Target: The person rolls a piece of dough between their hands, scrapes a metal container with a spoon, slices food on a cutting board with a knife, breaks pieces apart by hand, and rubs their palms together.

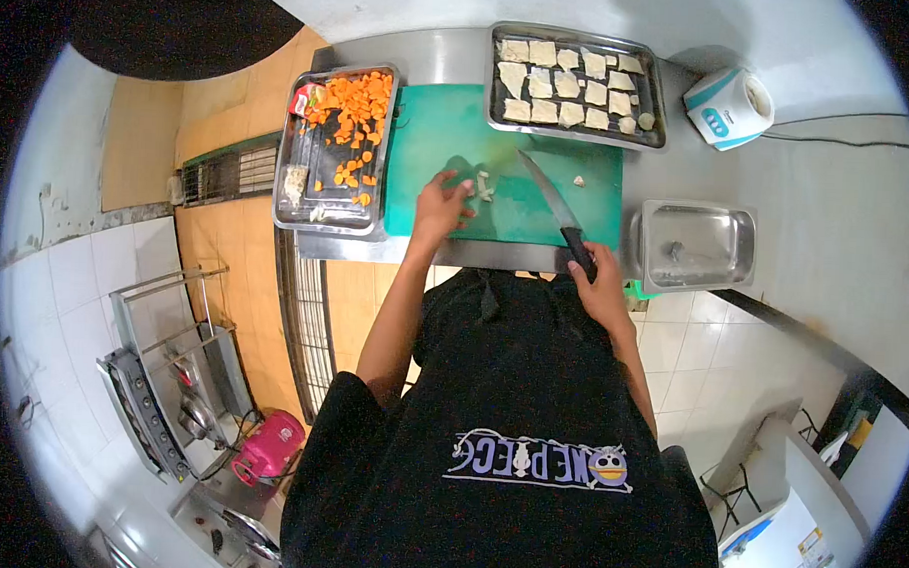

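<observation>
My right hand (602,285) is wrapped round the black handle of a kitchen knife (550,195), whose blade points up and left over a green cutting board (430,133). Fingers apart, my left hand (441,209) hovers at or on the board's left part, with nothing seen in it. Just right of its fingertips lie some small pale pieces (485,186), too small to name. Another small whitish piece (579,181) sits to the right of the blade. Left of the board, a metal tray (322,219) holds chopped orange carrots (356,105), a red packet and some pale bits.
A dark tray (575,135) of flat pale squares overlaps the board's far edge. At right are an empty-looking steel pan (697,284) and a white-and-blue appliance (731,108) with a cord. A pink gas cylinder (272,446) stands on the floor at lower left.
</observation>
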The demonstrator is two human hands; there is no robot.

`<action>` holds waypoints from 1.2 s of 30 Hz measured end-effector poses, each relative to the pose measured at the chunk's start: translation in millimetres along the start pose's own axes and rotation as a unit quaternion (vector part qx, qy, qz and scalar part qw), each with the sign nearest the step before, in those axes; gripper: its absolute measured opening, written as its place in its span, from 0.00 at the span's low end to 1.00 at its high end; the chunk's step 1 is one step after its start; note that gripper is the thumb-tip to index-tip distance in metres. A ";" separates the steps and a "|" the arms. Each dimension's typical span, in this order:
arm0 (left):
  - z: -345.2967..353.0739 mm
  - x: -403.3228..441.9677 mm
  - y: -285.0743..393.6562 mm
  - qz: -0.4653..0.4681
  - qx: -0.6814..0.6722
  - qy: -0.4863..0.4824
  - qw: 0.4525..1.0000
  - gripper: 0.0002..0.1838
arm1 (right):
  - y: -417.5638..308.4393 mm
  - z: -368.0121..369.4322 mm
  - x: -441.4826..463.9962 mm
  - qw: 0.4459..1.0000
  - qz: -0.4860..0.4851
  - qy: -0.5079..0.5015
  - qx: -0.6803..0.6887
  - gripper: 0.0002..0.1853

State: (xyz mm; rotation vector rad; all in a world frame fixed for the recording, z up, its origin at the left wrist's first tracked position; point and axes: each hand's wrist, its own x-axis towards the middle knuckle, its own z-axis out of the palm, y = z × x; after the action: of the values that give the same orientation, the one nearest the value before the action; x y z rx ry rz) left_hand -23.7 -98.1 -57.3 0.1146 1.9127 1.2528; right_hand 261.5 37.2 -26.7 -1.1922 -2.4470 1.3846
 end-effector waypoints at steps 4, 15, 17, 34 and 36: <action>-23.3 -7.0 -8.2 0.086 0.208 0.060 0.972 0.16 | 1.7 9.5 -1.1 1.000 -0.013 0.016 0.016 0.23; 8.7 -27.3 -29.0 0.352 0.491 0.111 0.789 0.25 | 7.1 -0.8 11.7 0.995 0.018 -0.013 -0.096 0.23; 12.4 -27.4 -27.6 0.401 0.531 0.109 0.739 0.28 | 7.2 -4.2 13.9 0.990 0.000 0.004 -0.141 0.23; -3.6 -21.1 -44.1 0.430 0.531 0.053 0.728 0.24 | 12.4 -2.8 65.9 0.946 -0.197 0.067 -0.249 0.21; -3.6 -20.9 -42.8 0.431 0.529 0.054 0.729 0.24 | 10.1 -4.3 72.5 0.944 -0.197 0.060 -0.258 0.21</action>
State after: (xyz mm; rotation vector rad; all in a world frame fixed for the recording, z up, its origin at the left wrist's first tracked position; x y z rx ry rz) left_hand 2.2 -132.1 -78.5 1.7125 2.5441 0.4379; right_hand 219.0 91.2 -52.4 -0.7444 -2.8344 0.5664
